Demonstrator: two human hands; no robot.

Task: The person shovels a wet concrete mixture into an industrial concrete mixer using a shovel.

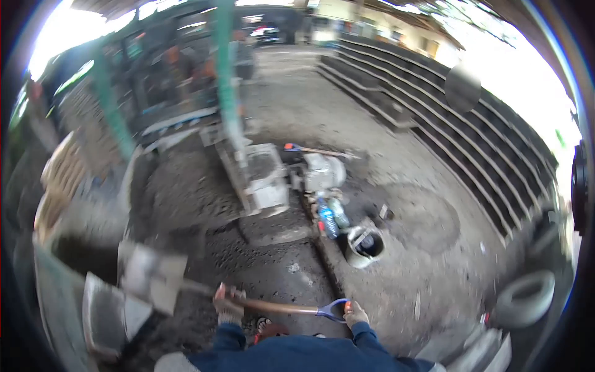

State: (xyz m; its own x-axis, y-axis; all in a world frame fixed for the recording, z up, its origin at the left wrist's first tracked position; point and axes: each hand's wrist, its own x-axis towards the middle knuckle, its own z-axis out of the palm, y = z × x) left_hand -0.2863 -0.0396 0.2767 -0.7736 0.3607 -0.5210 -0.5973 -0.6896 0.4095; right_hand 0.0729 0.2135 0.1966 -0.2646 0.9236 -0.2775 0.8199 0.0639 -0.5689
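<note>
A shovel [276,305] with a wooden shaft and a blue D-shaped handle lies almost level across the front of my body. My left hand [228,304], in a pale glove or wrap, is closed round the shaft toward the blade end. At the other end, my right hand [356,314] grips the blue handle. The pale metal blade [167,282] points left, beside a worn light-coloured container [102,313]; motion blur hides whether they touch. Any load on the blade cannot be made out.
Dark grey material fills a bin [133,180] ahead left, near a green post [226,74]. Plastic bottles [327,217] and a bucket [364,247] stand ahead. Another shovel [319,150] lies beyond. Dark stacked rows [434,115] line the right; a tyre [525,299] lies nearer.
</note>
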